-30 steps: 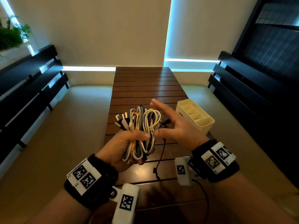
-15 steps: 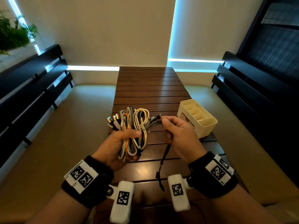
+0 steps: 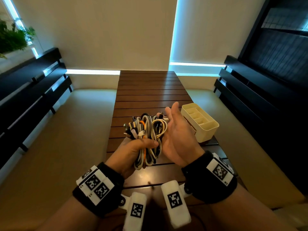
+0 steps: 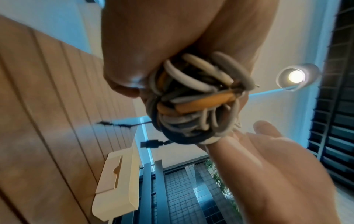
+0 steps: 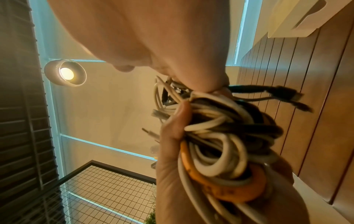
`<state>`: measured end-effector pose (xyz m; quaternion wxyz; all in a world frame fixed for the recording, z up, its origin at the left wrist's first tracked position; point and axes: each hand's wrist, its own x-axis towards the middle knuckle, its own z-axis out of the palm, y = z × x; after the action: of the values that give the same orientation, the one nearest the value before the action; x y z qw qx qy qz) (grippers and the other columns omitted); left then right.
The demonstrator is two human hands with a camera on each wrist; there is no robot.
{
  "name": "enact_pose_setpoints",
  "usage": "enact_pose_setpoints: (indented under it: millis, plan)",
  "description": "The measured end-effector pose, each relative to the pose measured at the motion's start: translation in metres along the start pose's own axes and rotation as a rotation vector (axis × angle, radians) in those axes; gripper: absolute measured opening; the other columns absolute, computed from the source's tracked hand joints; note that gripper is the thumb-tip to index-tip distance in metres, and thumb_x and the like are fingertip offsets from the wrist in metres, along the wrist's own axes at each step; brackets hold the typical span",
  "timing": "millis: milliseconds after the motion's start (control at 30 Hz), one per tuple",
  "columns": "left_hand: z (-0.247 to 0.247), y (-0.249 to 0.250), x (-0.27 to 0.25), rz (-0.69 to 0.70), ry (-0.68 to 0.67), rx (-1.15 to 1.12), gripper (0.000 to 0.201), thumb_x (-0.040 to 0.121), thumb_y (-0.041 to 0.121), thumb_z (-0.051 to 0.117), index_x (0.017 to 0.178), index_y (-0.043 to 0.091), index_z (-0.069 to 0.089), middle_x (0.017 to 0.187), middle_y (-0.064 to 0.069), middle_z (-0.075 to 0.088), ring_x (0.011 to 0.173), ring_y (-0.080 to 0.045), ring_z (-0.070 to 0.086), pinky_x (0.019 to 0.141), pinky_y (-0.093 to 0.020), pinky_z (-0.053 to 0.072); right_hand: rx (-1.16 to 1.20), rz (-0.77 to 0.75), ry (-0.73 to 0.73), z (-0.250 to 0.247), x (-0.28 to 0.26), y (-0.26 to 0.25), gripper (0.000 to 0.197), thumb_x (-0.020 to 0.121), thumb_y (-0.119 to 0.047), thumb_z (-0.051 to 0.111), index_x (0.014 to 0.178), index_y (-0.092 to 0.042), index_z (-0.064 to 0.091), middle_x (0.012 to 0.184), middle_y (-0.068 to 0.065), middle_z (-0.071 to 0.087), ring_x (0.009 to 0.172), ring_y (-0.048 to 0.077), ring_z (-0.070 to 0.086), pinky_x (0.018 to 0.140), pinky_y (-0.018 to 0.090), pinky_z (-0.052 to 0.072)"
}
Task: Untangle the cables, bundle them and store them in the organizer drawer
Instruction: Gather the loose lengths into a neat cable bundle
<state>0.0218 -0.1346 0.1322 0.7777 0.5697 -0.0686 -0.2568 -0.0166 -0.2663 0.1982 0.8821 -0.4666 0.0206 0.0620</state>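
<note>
The table (image 3: 146,90) was a long run of dark brown wooden slats laid crosswise, glossy enough to catch a pale glare near its middle and another patch close to the person. It reached away to a cream wall (image 3: 106,30), where a bright cyan strip of light ran along the base and a second strip climbed the wall to the right. Pale beige bench seats (image 3: 55,140) lay on both sides of the table, each backed by black horizontal rails (image 3: 25,90). A green plant (image 3: 13,39) showed at the upper left, and a dark gridded window (image 3: 280,52) filled the upper right. In the wrist views a round lamp (image 4: 296,76) glowed on the ceiling.

The left hand (image 3: 133,152) was clenched round the middle of the cables (image 3: 146,130), thumb across the front, holding the bundle above the table. White, grey, black and one orange cable looped out above and below the fist, with several plugs sticking out at the upper left. The right hand (image 3: 176,137) lay flat against the bundle's right side, palm up and fingers straight, gripping nothing; from the right wrist view its fingertips (image 5: 208,84) touched the loops.

The cream organizer (image 3: 205,129) stood on the table just right of the right hand, its top compartments open upward. The left wrist view showed a notched drawer front (image 4: 114,175) on its side.
</note>
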Motion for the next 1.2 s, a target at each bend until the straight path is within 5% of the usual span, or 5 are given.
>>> enact_pose_setpoints:
  millis: [633, 767, 900, 1067, 1200]
  plan:
    - [0.008, 0.005, -0.005, 0.167, -0.051, 0.173, 0.026, 0.073, 0.010, 0.073, 0.098, 0.010, 0.075, 0.100, -0.023, 0.072, 0.089, -0.037, 0.070, 0.072, -0.038, 0.060, -0.282, 0.099, -0.086, 0.004, -0.010, -0.013, 0.101, 0.095, -0.066, 0.000, 0.061, -0.006, 0.074, 0.062, -0.010, 0.071, 0.076, 0.009, 0.069, 0.084, 0.032, 0.050]
    - [0.010, 0.002, -0.005, 0.191, -0.044, 0.080, 0.031, 0.075, 0.003, 0.073, 0.105, 0.010, 0.074, 0.102, -0.020, 0.073, 0.090, -0.033, 0.070, 0.075, -0.040, 0.059, -0.161, 0.080, -0.071, -0.005, 0.005, -0.007, 0.100, 0.087, -0.080, 0.016, 0.158, -0.009, 0.016, 0.101, 0.002, 0.077, 0.102, 0.025, 0.072, 0.086, 0.037, 0.058]
    - [0.007, -0.002, -0.004, 0.172, -0.024, 0.003, 0.034, 0.078, 0.012, 0.071, 0.112, 0.010, 0.071, 0.109, -0.037, 0.062, 0.094, -0.050, 0.060, 0.086, -0.077, 0.039, -0.123, 0.058, -0.117, -0.009, 0.012, -0.001, 0.107, 0.073, -0.087, 0.029, 0.157, -0.031, -0.008, 0.142, 0.010, 0.053, 0.117, 0.031, 0.065, 0.095, 0.042, 0.054]
    - [0.007, -0.006, -0.001, 0.128, -0.014, -0.057, 0.050, 0.077, 0.013, 0.070, 0.126, 0.005, 0.062, 0.120, -0.031, 0.064, 0.106, -0.050, 0.063, 0.088, -0.060, 0.052, -0.140, 0.060, -0.109, -0.017, 0.013, 0.002, 0.111, 0.070, -0.091, 0.029, 0.158, -0.029, 0.000, 0.157, 0.013, 0.037, 0.130, 0.032, 0.054, 0.109, 0.047, 0.043]
    - [0.008, -0.008, 0.003, 0.123, -0.029, -0.142, 0.045, 0.076, 0.012, 0.068, 0.120, 0.002, 0.065, 0.103, -0.023, 0.071, 0.080, -0.031, 0.072, 0.064, -0.036, 0.060, -0.437, -0.011, -0.076, -0.007, 0.005, 0.000, 0.085, 0.077, -0.082, 0.013, 0.106, -0.033, 0.077, 0.105, -0.010, 0.075, 0.090, 0.000, 0.069, 0.094, 0.032, 0.049]
